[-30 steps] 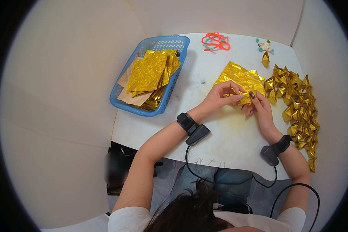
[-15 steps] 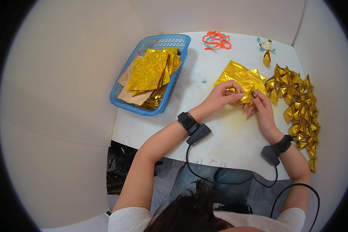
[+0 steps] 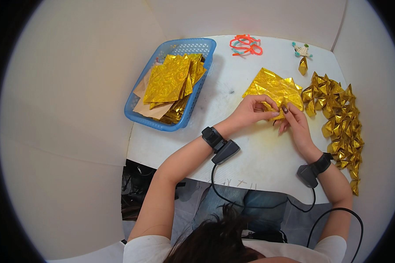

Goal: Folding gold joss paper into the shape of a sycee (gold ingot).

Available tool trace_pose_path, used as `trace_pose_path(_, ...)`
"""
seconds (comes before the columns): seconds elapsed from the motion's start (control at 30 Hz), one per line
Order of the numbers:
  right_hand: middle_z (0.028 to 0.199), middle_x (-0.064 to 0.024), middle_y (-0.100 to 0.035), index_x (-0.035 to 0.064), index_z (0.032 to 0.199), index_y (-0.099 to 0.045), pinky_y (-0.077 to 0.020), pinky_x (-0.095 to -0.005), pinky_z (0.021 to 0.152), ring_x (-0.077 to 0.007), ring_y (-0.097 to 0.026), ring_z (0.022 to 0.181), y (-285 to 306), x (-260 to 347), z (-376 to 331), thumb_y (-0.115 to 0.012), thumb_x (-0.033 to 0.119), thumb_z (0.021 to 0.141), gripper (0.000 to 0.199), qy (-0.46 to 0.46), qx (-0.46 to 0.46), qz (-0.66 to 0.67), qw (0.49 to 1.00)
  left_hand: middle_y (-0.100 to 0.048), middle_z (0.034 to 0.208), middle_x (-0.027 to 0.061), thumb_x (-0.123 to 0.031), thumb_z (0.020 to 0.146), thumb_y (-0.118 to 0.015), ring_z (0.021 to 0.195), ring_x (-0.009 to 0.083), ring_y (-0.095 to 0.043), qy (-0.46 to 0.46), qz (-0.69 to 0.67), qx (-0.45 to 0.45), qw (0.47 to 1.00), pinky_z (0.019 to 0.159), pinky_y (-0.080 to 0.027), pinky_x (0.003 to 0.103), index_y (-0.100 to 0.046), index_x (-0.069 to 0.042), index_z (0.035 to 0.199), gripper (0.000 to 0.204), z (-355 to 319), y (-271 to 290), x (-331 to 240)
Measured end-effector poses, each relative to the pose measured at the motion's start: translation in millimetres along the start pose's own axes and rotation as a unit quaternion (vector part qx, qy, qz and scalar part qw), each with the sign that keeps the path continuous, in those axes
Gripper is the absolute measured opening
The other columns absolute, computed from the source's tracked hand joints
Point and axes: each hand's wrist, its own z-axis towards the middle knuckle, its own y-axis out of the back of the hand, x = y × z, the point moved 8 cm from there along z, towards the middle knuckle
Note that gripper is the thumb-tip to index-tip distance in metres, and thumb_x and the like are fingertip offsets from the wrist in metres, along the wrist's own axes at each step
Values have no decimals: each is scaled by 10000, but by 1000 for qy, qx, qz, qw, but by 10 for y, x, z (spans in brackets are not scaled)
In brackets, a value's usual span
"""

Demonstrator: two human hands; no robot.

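— What are your hands doing?
— My left hand and right hand pinch a small gold foil piece between closed fingers, mid-tabletop.
— And around it?
— Foil sheets at twelve o'clock, folded gold pieces at three, blue basket at ten.

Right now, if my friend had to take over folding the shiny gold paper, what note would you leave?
Left hand and right hand both pinch one small gold paper piece at the near edge of the gold sheet stack on the white table.
Blue basket at the left holds more gold sheets.
Done: a long row of folded gold pieces along the table's right side.
Left: the piece in hand is partly folded; the stack and basket sheets are unfolded.
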Motion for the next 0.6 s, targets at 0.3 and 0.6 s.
trace_pose_path(0.3,749,-38,-585,60,878,-516,-413,-178,538,-62,-541,561,29,-11,7,-448,255,979,230,4,-14,12,1000,-655,854,6,-110,828,-695,708,42,-584,-17,14,0,1000,627,-448,201,-626,-43,1000,197,-14,-47,-50)
trace_pose_path(0.6,745,-37,-582,48,899,-520,-425,-187,526,-72,-551,548,46,-14,6,-460,266,977,239,17,-24,16,999,-654,803,17,-127,829,-700,721,49,-596,-4,16,-1,1000,617,-443,199,-603,-52,985,198,-32,-16,-33)
